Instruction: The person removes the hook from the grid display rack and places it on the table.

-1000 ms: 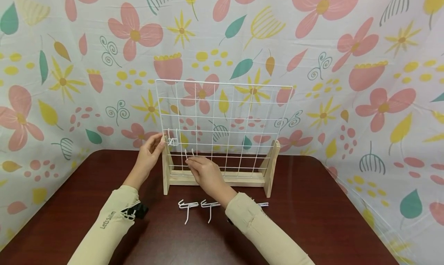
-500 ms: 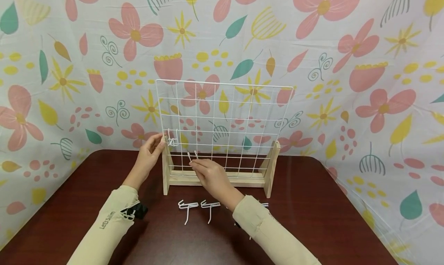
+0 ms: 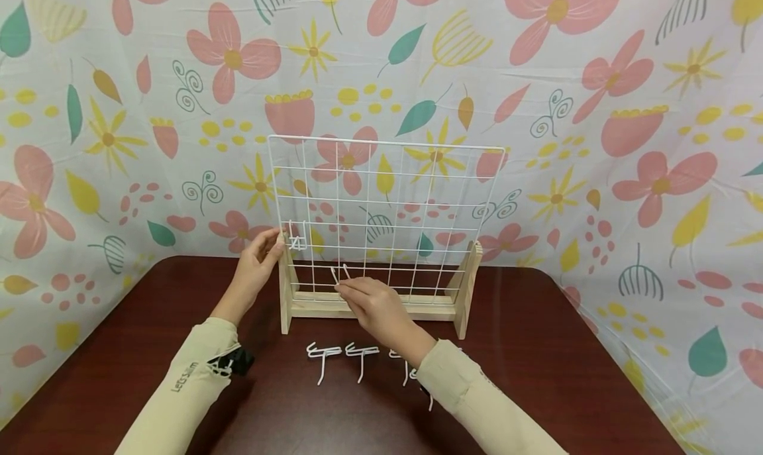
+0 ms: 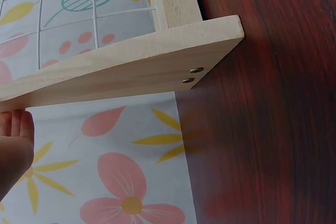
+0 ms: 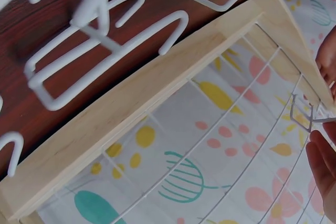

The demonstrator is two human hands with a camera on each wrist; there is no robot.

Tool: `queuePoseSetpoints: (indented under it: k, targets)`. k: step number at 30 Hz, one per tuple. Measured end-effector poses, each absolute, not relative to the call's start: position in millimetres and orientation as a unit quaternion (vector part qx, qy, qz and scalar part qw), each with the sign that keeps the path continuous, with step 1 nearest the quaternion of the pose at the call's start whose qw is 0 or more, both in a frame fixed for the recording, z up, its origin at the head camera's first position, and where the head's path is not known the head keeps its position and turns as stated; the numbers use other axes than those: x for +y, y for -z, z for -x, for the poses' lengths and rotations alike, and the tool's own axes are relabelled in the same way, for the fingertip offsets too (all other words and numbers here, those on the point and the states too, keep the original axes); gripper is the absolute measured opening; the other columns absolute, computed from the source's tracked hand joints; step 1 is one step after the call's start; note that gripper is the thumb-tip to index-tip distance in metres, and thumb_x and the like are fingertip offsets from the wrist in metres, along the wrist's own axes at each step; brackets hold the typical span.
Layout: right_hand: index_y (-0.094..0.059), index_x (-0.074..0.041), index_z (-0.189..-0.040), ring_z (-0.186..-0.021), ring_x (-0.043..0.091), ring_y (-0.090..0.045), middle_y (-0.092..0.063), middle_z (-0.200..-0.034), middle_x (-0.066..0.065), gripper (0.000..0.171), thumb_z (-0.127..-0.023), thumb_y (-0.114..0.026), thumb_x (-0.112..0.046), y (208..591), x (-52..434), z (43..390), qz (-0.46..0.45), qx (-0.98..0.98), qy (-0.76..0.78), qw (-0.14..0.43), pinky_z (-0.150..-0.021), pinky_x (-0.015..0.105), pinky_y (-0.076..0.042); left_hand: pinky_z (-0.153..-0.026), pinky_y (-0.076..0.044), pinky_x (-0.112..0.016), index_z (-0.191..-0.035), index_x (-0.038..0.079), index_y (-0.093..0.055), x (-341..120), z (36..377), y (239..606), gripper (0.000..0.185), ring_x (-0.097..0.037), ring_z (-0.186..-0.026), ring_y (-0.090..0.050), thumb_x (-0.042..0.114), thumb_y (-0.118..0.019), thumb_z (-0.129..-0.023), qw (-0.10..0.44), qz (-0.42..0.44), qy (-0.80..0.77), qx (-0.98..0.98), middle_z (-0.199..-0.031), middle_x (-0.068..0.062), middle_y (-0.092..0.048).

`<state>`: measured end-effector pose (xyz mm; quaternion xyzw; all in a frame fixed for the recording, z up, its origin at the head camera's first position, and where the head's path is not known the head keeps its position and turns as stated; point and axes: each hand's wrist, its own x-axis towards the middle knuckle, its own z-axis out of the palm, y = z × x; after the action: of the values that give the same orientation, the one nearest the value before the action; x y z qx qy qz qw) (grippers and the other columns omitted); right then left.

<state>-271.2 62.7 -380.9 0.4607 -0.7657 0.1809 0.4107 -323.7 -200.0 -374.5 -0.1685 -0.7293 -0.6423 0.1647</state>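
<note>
A white wire grid panel (image 3: pixel 381 205) stands upright in a wooden stand (image 3: pixel 467 289) on the dark red table. At its left post, my left hand (image 3: pixel 255 264) grips the wood near the top; in the left wrist view only part of that hand (image 4: pixel 16 140) shows beside the post. My right hand (image 3: pixel 378 309) pinches a white wire hook (image 3: pixel 335 275) in front of the lower grid, its two bent prongs pointing up above the fingers. Another white hook (image 3: pixel 297 236) hangs on the grid near the left post.
Several more white hooks lie in a row in front of the stand, among them one at the left (image 3: pixel 324 353) and one beside it (image 3: pixel 361 352). The right sleeve (image 3: pixel 477 402) partly covers the others. A flowered cloth (image 3: pixel 381 64) hangs behind the table.
My right hand has moved to the right and slightly down with the hook, a little away from the hanging hook. More hooks on the table have come into sight. The left hand stays put.
</note>
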Motion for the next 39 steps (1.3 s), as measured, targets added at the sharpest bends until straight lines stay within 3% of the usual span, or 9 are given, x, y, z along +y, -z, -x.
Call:
queuePoseSetpoints:
  k: [6, 18, 22, 27, 36, 39]
  targets:
    - [-0.074, -0.005, -0.104, -0.095, 0.019, -0.067, -0.072, -0.101, 0.006, 0.021, -0.083, -0.072, -0.003, 379, 70, 266, -0.478, -0.757, -0.168, 0.414, -0.09, 0.027, -0.051, -0.086, -0.044, -0.011, -0.136, -0.009, -0.043, -200, 324, 375, 0.043, 0.001, -0.1, -0.053, 0.014, -0.051, -0.101, 0.163, 0.168, 0.645, -0.727, -0.126, -0.025, -0.05]
    - [-0.071, -0.004, -0.109, -0.096, 0.022, -0.067, -0.071, -0.103, 0.007, 0.025, -0.085, -0.069, -0.003, 386, 90, 260, -0.503, -0.743, -0.139, 0.42, -0.09, 0.031, -0.051, -0.085, -0.044, -0.011, -0.137, -0.01, -0.041, -201, 323, 375, 0.043, 0.001, -0.101, -0.053, 0.013, -0.049, -0.101, 0.159, 0.175, 0.651, -0.721, -0.128, -0.029, -0.048]
    - [-0.071, -0.004, -0.111, -0.096, 0.022, -0.067, -0.07, -0.104, 0.007, 0.022, -0.09, -0.064, -0.005, 389, 97, 256, -0.511, -0.743, -0.139, 0.411, -0.088, 0.032, -0.052, -0.086, -0.044, -0.011, -0.136, -0.009, -0.042, -200, 323, 375, 0.042, 0.001, -0.1, -0.053, 0.013, -0.05, -0.101, 0.161, 0.178, 0.653, -0.718, -0.128, -0.031, -0.047]
    - [-0.071, -0.002, -0.11, -0.098, 0.023, -0.066, -0.07, -0.105, 0.009, 0.025, -0.1, -0.049, -0.01, 391, 106, 249, -0.527, -0.739, -0.137, 0.397, -0.088, 0.035, -0.053, -0.085, -0.045, -0.011, -0.136, -0.009, -0.043, -199, 322, 375, 0.042, 0.001, -0.1, -0.053, 0.013, -0.05, -0.101, 0.165, 0.178, 0.649, -0.721, -0.126, -0.026, -0.049]
    - [-0.071, -0.002, -0.11, -0.095, 0.022, -0.067, -0.07, -0.102, 0.009, 0.035, -0.103, -0.038, -0.012, 394, 121, 236, -0.534, -0.734, -0.111, 0.404, -0.087, 0.033, -0.053, -0.085, -0.045, -0.012, -0.136, -0.007, -0.044, -200, 323, 375, 0.042, 0.0, -0.099, -0.053, 0.015, -0.051, -0.101, 0.168, 0.171, 0.642, -0.728, -0.12, -0.013, -0.054]
    - [-0.071, -0.003, -0.108, -0.094, 0.023, -0.067, -0.07, -0.102, 0.008, 0.037, -0.104, -0.036, -0.013, 396, 126, 233, -0.535, -0.733, -0.105, 0.407, -0.085, 0.033, -0.053, -0.085, -0.045, -0.012, -0.136, -0.007, -0.044, -200, 323, 375, 0.042, -0.002, -0.1, -0.053, 0.014, -0.051, -0.101, 0.168, 0.174, 0.644, -0.726, -0.121, -0.015, -0.054]
